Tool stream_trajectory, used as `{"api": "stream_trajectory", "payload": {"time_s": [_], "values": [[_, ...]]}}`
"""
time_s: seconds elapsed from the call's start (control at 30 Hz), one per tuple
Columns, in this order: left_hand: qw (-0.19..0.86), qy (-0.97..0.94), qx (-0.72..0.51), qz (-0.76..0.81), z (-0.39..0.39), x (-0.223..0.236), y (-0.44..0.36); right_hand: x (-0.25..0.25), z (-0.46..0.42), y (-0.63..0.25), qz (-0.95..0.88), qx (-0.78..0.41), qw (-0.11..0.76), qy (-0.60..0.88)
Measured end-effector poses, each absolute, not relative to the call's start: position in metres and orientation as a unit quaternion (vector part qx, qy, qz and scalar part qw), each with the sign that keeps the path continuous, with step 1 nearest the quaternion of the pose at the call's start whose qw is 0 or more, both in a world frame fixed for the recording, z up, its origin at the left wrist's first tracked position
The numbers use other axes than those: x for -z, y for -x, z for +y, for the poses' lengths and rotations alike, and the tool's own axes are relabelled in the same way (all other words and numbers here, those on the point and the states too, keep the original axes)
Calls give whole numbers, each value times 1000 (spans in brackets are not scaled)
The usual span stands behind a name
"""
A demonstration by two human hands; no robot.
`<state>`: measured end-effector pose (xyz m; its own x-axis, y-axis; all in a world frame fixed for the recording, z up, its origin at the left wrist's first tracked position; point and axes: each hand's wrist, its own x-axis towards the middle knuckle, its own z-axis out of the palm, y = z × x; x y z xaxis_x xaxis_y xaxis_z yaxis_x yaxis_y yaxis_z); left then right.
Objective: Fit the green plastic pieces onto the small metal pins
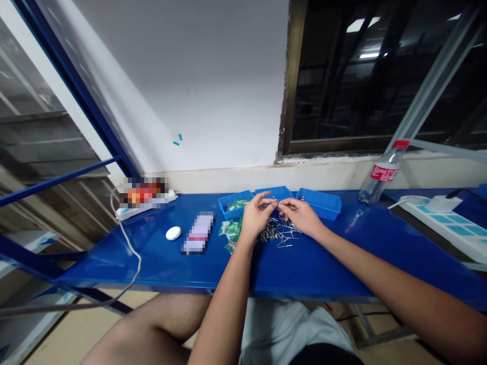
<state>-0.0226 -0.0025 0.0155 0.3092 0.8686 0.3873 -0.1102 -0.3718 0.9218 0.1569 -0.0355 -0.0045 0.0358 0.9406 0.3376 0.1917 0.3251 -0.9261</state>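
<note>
Over the blue table, my left hand (pixel 257 215) and my right hand (pixel 302 215) come together, fingertips nearly touching. A small metal blind rivet (pixel 274 198) shows between them, pinched by thumb and finger; the fingers partly cover it. Below my hands lies a loose pile of blind rivets (pixel 279 234), with thin pins and short bodies. Small clear bags with green markings (pixel 230 230) lie left of the pile, partly behind my left wrist. Behind my hands stand a left blue bin (pixel 224 207) with similar bags, a middle blue bin (pixel 279 191) and a right blue bin (pixel 327 205).
A phone-like flat object (pixel 198 233), blurred, and a round white case (pixel 173 233) lie on the table (pixel 160 268) at left. A power strip (pixel 146 205) with a cable is behind them. At right stand a plastic bottle (pixel 382 175) and another power strip (pixel 449 223).
</note>
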Motion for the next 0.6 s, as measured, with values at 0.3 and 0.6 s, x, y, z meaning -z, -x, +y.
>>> {"api": "stream_trajectory", "payload": {"time_s": [0.3,0.6], "values": [[491,-675,-482,265,-8,-18,24,11,-33,-159,-623,-346,536,452],[487,-678,-484,261,-8,-20,23,7,-35,-159,-636,-310,537,459]]}}
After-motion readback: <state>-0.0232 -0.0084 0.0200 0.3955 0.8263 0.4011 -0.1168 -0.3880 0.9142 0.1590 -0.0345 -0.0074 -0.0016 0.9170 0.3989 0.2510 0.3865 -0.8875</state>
